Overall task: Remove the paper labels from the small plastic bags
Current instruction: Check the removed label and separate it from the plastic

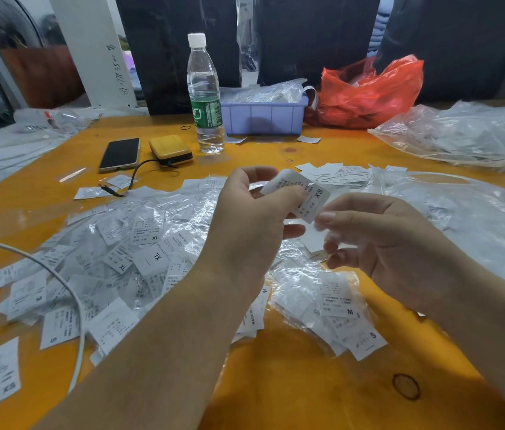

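Note:
My left hand (254,212) holds a small bundle of white paper labels (294,189) above the table, thumb curled over it; the top label reads XS (318,197). My right hand (381,240) pinches the lower corner of that XS label with thumb and forefinger; a blurred bit of clear plastic or paper shows under its fingers. A wide heap of small plastic bags with labels (139,246) covers the orange table (291,383) under both hands. More bagged labels (338,302), marked M and S, lie below my right hand.
A water bottle (204,94), a phone (120,154) and a yellow power bank (170,149) stand at the back. A purple bin (263,116) holds bags, with a red plastic bag (369,91) beside it. Clear plastic bags (468,135) lie right. A white cable (68,293) crosses left.

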`<state>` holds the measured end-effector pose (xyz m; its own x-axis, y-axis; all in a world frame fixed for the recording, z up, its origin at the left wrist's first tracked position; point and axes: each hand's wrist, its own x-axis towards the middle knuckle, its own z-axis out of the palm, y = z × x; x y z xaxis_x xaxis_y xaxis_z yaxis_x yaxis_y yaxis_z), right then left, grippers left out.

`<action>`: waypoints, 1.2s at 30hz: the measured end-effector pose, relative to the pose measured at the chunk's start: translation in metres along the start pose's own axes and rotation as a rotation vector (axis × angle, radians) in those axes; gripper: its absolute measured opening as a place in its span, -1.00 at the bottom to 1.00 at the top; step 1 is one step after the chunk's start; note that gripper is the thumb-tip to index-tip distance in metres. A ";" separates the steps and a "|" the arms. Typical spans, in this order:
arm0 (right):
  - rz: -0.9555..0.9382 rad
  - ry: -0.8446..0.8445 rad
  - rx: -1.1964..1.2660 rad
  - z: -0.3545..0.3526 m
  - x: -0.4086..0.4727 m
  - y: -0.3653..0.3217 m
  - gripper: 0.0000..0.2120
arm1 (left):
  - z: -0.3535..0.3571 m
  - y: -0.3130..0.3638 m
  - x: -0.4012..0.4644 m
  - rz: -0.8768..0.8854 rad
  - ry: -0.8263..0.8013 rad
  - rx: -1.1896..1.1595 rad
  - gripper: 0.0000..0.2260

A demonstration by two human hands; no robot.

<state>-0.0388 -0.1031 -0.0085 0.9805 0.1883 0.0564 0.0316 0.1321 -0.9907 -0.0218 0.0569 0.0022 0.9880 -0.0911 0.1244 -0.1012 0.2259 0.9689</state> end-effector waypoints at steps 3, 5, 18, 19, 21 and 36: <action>0.008 -0.012 0.001 0.000 0.000 0.000 -0.90 | 0.001 0.000 0.001 -0.047 -0.028 -0.021 -0.85; 0.012 -0.009 0.000 0.000 0.000 0.000 -0.92 | 0.001 -0.001 0.001 -0.056 -0.051 -0.004 -0.91; 0.003 0.098 0.062 0.000 0.000 -0.002 -0.84 | 0.000 -0.002 0.000 0.044 -0.101 0.237 -0.90; 0.000 0.108 0.065 0.000 0.000 -0.002 -0.82 | 0.000 -0.002 -0.001 0.045 -0.102 0.238 -0.92; -0.004 0.125 0.070 0.000 0.001 -0.002 -0.76 | -0.002 -0.001 -0.001 0.078 -0.106 0.287 -0.98; -0.148 0.178 -0.363 -0.005 -0.003 -0.005 -0.92 | -0.005 -0.002 0.000 0.213 -0.152 0.508 -0.83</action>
<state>-0.0406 -0.1086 -0.0045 0.9773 0.0182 0.2109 0.2099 -0.2117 -0.9545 -0.0208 0.0613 -0.0013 0.9154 -0.2420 0.3217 -0.3772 -0.2365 0.8954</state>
